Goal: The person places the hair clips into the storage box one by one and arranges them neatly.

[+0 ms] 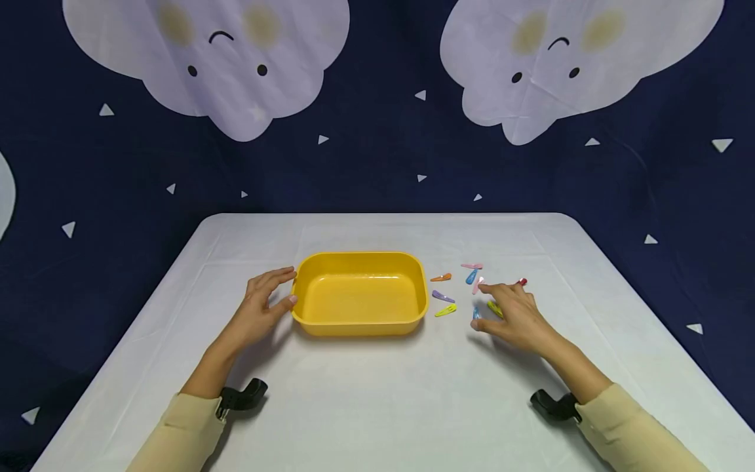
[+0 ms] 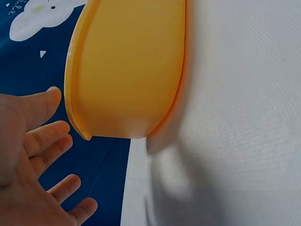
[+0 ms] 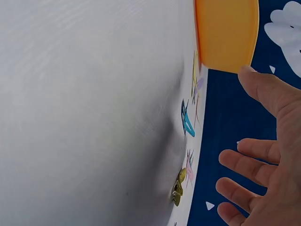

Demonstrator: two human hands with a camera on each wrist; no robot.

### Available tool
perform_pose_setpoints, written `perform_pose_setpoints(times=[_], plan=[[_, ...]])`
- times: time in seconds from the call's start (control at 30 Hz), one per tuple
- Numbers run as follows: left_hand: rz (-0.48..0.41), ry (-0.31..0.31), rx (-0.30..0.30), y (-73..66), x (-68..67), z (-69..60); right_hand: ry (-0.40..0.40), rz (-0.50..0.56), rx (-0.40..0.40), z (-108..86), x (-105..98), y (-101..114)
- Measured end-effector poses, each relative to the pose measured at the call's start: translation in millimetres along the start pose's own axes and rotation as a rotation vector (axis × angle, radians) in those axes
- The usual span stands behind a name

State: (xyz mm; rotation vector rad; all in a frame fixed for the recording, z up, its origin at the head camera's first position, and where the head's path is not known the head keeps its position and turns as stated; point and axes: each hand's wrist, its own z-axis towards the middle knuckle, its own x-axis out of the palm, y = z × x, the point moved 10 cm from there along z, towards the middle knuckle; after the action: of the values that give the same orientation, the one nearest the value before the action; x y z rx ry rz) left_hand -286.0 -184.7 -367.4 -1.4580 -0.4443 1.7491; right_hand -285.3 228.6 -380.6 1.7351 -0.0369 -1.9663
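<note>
My L hand (image 1: 259,309) is at the L end of the yellow tub (image 1: 361,295), thumb + fingers apart, loosely straight, gripping nothing. Tips meet the rim in head view; can't tell if they actually touch. Prob. there to steady the tub, b/c it's the nearest end for that arm.

Tub's approx mid-table, long side facing me, so both arms get at it w/o crossing. Sits flat on the white table (image 1: 377,406).

R hand (image 1: 516,314) is low over the hair clips, palm down, thumb on near side, fingers on far side, wide gap betw. No clip in grip per R wrist view. Gap's prob. that wide b/c clips lie loose & close together: light blue clip (image 1: 476,313) by the thumb, yellow-green clip (image 1: 495,309) part hidden under the hand, red clip (image 1: 522,282) poking out on far side.

Rest lie R of tub: orange clip (image 1: 440,277), purple clip (image 1: 444,296), yellow clip (image 1: 445,310) nearest it; darker blue clip (image 1: 471,276) + 2 pink ones farther R. All look loose, likely spaced for single picking.
</note>
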Motion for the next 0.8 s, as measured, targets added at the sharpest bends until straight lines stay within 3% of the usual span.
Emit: perform_pose_setpoints(times=[0.27,0.8], plan=[[-0.049,0.053,-0.028,5.7,4.2,1.9,0.064,0.051,0.004,2.0,7.3,-3.6],[-0.100,0.089,-0.032,7.7,7.5,3.6,0.088,0.107,-0.009,3.8,15.9,-12.8]])
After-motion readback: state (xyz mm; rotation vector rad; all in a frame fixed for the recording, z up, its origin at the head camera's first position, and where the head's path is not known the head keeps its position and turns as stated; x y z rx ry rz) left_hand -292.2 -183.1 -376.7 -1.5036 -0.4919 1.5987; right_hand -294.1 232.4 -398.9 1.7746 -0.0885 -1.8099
